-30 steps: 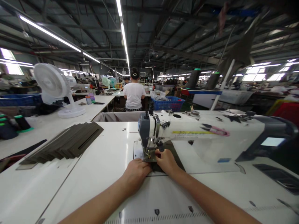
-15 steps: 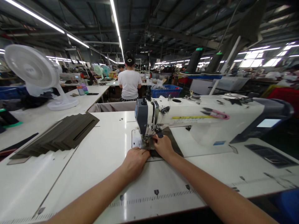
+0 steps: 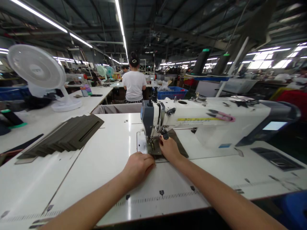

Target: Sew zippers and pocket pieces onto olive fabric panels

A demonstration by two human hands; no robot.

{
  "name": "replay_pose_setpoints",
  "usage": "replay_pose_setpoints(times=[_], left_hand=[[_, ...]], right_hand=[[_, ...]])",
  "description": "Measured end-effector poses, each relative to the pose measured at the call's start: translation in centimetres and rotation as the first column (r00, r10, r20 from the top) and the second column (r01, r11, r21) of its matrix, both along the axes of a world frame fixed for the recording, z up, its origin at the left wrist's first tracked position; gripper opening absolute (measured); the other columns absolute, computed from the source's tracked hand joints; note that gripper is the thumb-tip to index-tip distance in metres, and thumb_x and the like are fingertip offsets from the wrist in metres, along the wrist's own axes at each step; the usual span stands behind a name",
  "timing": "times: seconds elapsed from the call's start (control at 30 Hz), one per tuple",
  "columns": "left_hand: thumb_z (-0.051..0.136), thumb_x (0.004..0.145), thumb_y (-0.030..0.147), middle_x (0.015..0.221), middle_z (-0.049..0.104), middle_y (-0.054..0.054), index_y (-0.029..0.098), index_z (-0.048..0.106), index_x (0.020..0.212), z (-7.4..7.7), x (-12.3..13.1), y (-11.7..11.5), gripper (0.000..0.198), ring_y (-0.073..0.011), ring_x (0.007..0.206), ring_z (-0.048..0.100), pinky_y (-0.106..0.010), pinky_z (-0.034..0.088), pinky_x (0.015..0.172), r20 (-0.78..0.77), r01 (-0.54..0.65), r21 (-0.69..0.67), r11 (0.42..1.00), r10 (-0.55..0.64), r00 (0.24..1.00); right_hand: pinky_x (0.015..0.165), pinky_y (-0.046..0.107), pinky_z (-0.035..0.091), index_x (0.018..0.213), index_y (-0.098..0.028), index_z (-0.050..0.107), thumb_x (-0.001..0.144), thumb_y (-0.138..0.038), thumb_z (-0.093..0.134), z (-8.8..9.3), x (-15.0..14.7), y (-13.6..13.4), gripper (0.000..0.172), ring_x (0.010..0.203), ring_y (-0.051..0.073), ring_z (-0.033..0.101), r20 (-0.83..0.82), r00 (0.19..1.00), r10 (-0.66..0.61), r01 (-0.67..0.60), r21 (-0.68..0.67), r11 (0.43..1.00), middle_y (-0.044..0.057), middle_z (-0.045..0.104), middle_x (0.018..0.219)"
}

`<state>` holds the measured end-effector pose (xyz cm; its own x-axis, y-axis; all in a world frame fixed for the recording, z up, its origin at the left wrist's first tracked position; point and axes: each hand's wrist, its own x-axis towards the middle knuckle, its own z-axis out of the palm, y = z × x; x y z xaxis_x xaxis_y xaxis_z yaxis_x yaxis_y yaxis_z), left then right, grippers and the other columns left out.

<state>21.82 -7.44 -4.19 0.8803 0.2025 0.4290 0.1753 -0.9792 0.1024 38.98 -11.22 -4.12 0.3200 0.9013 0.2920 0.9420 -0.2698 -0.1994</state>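
Observation:
A dark olive fabric piece [image 3: 178,143] lies flat under the needle end of a white and grey sewing machine [image 3: 211,127]. My right hand [image 3: 169,149] rests on this piece just right of the presser foot [image 3: 152,143], thumb and fingers drawn together on the cloth. At the near left corner of the fabric is my left hand [image 3: 139,165], its fingers curled and pressed together; their tips are hidden, so the exact hold there does not show. Left of the machine, a fanned stack of similar olive pieces [image 3: 69,134] lies on the white table [image 3: 115,140].
Thread snips [image 3: 222,115] with pink handles lie on the machine arm by a yellow tape. A white fan [image 3: 38,68] stands at the left near a phone [image 3: 96,95]. Ahead, a person [image 3: 134,84] in white sits with their back to me, beside a blue crate [image 3: 174,92].
The view has shifted slightly. My left hand sits a little farther from the needle, and more of the fabric shows between my hands. The right hand stays on the cloth.

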Motion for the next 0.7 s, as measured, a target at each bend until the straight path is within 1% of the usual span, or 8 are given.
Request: replay_pose_setpoints(times=[0.07,0.1,0.17,0.2,0.27,0.37,0.53,0.7], left_hand=[[0.050,0.085,0.024,0.083,0.063,-0.003,0.018,0.058,0.085,0.1,-0.9,-0.1,0.010,-0.0173,0.072,0.059,-0.032,0.048,0.068,0.058,-0.051,-0.010,0.999,0.051,0.997],[0.053,0.083,0.025,0.089,0.063,-0.006,0.017,0.057,0.092,0.1,-1.2,-0.1,0.012,-0.0193,0.078,0.059,-0.034,0.049,0.070,0.083,-0.099,-0.013,0.995,0.100,0.992],[0.057,0.080,0.023,0.106,0.060,-0.011,0.014,0.052,0.107,-0.2,-1.3,0.2,0.029,-0.0233,0.094,0.057,-0.039,0.049,0.079,0.099,-0.150,-0.015,0.989,0.151,0.984],[0.056,0.080,0.021,0.112,0.058,-0.012,0.014,0.051,0.111,-0.3,-1.2,0.5,0.032,-0.0237,0.100,0.056,-0.040,0.048,0.084,0.087,-0.130,-0.010,0.991,0.130,0.988],[0.049,0.083,0.016,0.114,0.059,-0.011,0.015,0.053,0.110,-0.6,-0.7,0.9,0.027,-0.0215,0.104,0.056,-0.040,0.045,0.092,0.041,-0.039,0.009,0.999,0.039,0.998],[0.042,0.085,0.011,0.108,0.064,-0.009,0.014,0.057,0.104,-0.6,0.0,1.1,0.025,-0.0184,0.097,0.060,-0.039,0.045,0.094,0.012,0.041,0.068,0.997,-0.042,0.999],[0.037,0.086,0.007,0.100,0.066,-0.011,0.011,0.059,0.097,0.0,0.2,0.9,0.025,-0.0181,0.093,0.062,-0.041,0.044,0.095,-0.006,0.066,0.195,0.979,-0.066,0.998],[0.033,0.087,0.006,0.096,0.066,-0.010,0.011,0.058,0.095,-0.2,0.5,1.1,0.027,-0.0166,0.093,0.061,-0.040,0.044,0.096,0.011,0.087,0.240,0.967,-0.092,0.996]], right_hand=[[0.081,0.024,0.044,0.088,-0.017,0.066,0.080,-0.014,0.052,-0.2,-0.4,-2.0,0.016,0.094,0.017,0.057,0.003,0.989,0.145,-0.145,0.046,0.988,0.007,0.065,0.097],[0.086,0.024,0.043,0.088,-0.018,0.066,0.079,-0.015,0.055,-0.5,-0.5,-2.9,0.014,0.098,0.017,0.056,0.004,0.973,0.231,-0.231,0.080,0.970,0.006,0.064,0.101],[0.094,0.029,0.039,0.096,-0.017,0.064,0.079,-0.017,0.057,-1.3,-0.7,-4.5,0.019,0.106,0.018,0.052,0.003,0.910,0.415,-0.408,0.185,0.894,0.006,0.061,0.110],[0.097,0.032,0.038,0.100,-0.017,0.063,0.081,-0.016,0.055,-1.6,-0.8,-5.0,0.021,0.108,0.018,0.051,0.005,0.873,0.488,-0.475,0.240,0.847,0.007,0.060,0.112],[0.098,0.036,0.038,0.102,-0.016,0.062,0.084,-0.013,0.048,-2.2,-0.7,-5.4,0.022,0.108,0.019,0.052,0.013,0.820,0.572,-0.546,0.320,0.775,0.008,0.061,0.110],[0.095,0.035,0.042,0.095,-0.017,0.064,0.087,-0.011,0.042,-2.4,-0.5,-5.0,0.024,0.101,0.018,0.057,0.011,0.813,0.582,-0.553,0.328,0.766,0.008,0.065,0.100],[0.093,0.035,0.044,0.097,-0.017,0.064,0.087,-0.009,0.042,-2.1,-0.2,-4.4,0.025,0.099,0.018,0.058,0.025,0.814,0.581,-0.557,0.316,0.768,0.008,0.066,0.094],[0.092,0.034,0.044,0.103,-0.017,0.062,0.086,-0.008,0.042,-2.0,-0.1,-4.5,0.027,0.103,0.019,0.057,0.061,0.811,0.582,-0.567,0.330,0.755,0.009,0.066,0.099]])
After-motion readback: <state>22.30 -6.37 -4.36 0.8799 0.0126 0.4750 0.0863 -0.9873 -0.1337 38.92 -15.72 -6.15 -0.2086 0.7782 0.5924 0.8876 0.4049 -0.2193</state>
